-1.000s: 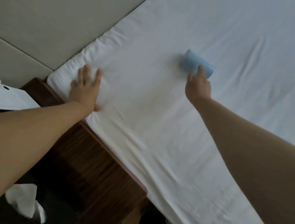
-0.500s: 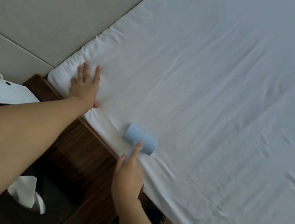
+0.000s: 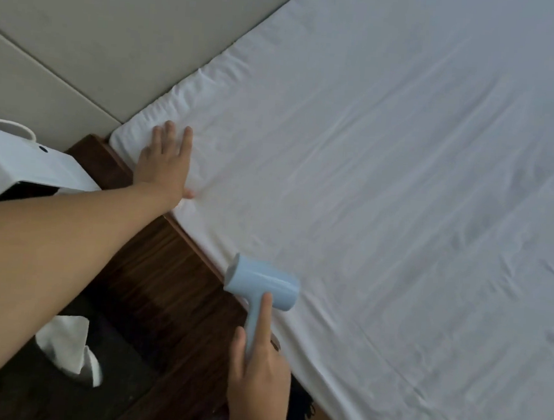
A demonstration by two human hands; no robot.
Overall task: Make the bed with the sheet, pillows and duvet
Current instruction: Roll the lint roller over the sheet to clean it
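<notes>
Pulled back from mid-bed a second ago, the roller (image 3: pixel 263 283) now sits at the near edge of the sheet (image 3: pixel 403 186), the right hand (image 3: pixel 261 371) wrapped round its handle, forefinger laid along it. Flat and spread, the left hand (image 3: pixel 163 164) presses the sheet's corner, likely keeping the cloth taut for the roller.
</notes>
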